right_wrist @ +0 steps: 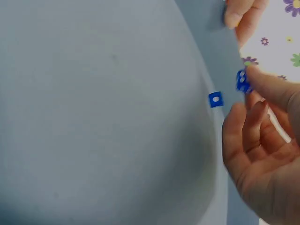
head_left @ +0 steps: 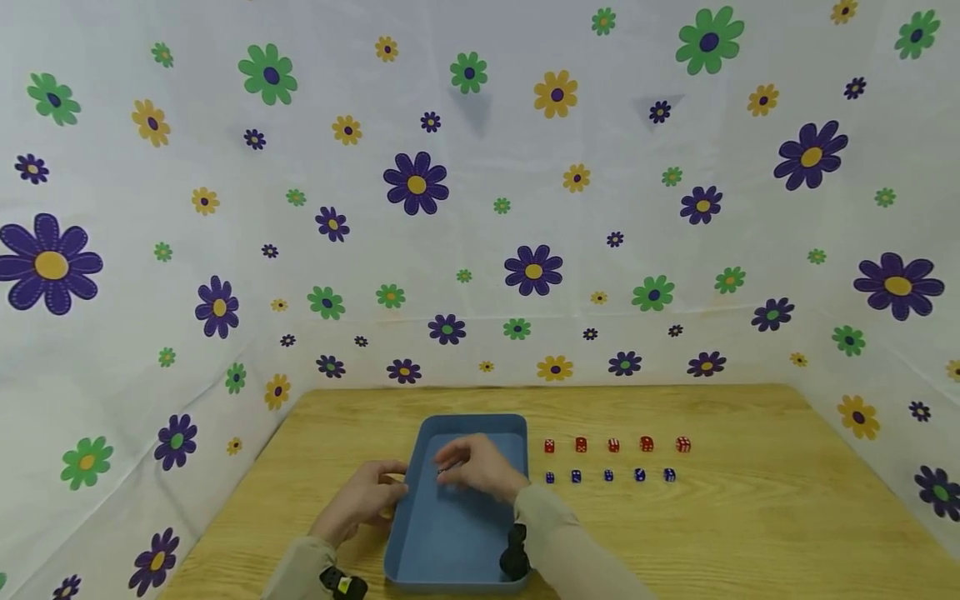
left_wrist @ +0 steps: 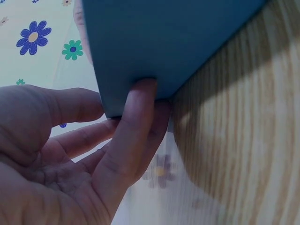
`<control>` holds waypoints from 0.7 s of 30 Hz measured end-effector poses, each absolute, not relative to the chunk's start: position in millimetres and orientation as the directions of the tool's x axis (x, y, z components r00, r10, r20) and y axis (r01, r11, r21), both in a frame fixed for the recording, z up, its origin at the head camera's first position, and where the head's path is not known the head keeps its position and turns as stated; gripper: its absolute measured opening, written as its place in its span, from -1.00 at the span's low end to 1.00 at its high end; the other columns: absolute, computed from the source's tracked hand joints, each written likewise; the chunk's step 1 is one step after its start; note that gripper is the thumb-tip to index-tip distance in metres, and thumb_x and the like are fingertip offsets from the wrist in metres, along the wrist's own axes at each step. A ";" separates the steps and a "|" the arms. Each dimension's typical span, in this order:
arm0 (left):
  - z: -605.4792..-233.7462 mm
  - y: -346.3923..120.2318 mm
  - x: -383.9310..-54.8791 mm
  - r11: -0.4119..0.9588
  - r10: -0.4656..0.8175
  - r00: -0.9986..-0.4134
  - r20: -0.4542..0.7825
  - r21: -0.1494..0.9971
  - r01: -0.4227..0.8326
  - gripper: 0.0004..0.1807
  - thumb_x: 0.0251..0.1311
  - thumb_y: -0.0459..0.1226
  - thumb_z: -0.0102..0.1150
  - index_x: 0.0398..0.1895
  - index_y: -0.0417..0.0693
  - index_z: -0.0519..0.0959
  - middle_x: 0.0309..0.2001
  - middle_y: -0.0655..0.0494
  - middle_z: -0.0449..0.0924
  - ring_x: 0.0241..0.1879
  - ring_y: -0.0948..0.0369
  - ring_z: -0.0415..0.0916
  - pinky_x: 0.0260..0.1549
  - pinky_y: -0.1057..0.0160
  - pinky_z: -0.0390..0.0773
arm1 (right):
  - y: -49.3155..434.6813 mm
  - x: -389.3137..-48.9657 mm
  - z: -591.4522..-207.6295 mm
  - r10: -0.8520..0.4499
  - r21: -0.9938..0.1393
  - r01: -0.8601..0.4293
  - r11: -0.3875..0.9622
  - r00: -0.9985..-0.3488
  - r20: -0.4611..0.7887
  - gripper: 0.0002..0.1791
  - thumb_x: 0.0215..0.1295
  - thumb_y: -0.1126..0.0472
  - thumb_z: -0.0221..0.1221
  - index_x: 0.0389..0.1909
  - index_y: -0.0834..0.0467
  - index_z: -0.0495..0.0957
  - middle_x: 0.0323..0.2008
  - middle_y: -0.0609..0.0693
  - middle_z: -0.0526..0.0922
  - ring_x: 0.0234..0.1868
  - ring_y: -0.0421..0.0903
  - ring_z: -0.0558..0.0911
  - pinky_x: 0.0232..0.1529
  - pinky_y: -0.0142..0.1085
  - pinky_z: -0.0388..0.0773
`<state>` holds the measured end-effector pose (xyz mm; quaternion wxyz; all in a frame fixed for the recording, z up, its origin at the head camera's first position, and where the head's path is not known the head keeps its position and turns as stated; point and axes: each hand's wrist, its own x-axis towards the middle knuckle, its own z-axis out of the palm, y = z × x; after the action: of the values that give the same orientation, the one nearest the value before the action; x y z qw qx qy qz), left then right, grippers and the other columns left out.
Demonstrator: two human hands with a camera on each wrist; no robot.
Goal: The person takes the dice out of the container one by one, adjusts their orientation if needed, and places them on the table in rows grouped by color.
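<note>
A shallow blue tray [head_left: 457, 550] stands on the table. My left hand [head_left: 366, 500] grips its left wall, fingertips at the rim; in the left wrist view several fingers [left_wrist: 140, 101] lie against the outer wall. My right hand [head_left: 480, 468] reaches over the tray's inside. In the right wrist view its thumb and fingers pinch a small blue die [right_wrist: 243, 81] with white pips. Another blue die [right_wrist: 215, 99] lies in the tray by its wall, one pip showing; the right hand mostly covers this spot in the head view.
Right of the tray, a row of several red dice [head_left: 613, 446] lies on the wooden table [head_left: 720, 533]. Several blue dice [head_left: 608, 475] form a row in front of them. A white flowered cloth [head_left: 480, 333] encloses the table at the back and sides.
</note>
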<state>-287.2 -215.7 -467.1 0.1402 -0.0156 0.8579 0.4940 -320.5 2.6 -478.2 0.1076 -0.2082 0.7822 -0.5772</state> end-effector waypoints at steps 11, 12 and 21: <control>-469.9 -214.6 -287.2 0.497 0.101 -0.963 -0.251 0.851 -0.170 -0.55 0.32 -0.40 0.07 0.28 -0.29 0.42 -0.06 -0.20 0.60 -0.23 0.09 0.61 -0.43 0.04 0.70 | 17.2 -313.9 -450.0 -0.381 -0.965 -0.136 0.224 -0.924 0.042 -0.74 0.14 0.30 0.37 -0.11 0.18 0.68 -0.21 0.08 0.72 -0.28 -0.10 0.66 -0.31 -0.12 0.65; -469.9 -214.4 -286.8 0.497 0.098 -0.963 -0.251 0.851 -0.171 -0.55 0.32 -0.40 0.07 0.28 -0.30 0.41 -0.06 -0.19 0.60 -0.22 0.09 0.61 -0.43 0.04 0.70 | 18.9 -313.5 -447.6 -0.382 -0.967 -0.138 0.216 -0.923 0.047 -0.73 0.15 0.29 0.36 -0.10 0.18 0.67 -0.19 0.10 0.72 -0.26 -0.09 0.67 -0.27 -0.09 0.66; -467.1 -214.0 -287.1 0.514 0.100 -0.967 -0.234 0.844 -0.151 -0.54 0.31 -0.40 0.07 0.27 -0.29 0.42 -0.09 -0.16 0.62 -0.25 0.11 0.61 -0.46 0.06 0.70 | 40.4 -316.2 -431.6 -0.367 -0.970 -0.157 0.185 -0.927 0.080 -0.66 0.22 0.27 0.32 0.03 0.19 0.64 -0.13 0.11 0.71 -0.20 -0.13 0.69 -0.13 -0.13 0.67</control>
<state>-287.1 -214.0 -467.1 0.1276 -0.0148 0.8606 0.4928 -316.2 40.4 -431.6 0.0855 -0.1714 0.7648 -0.6151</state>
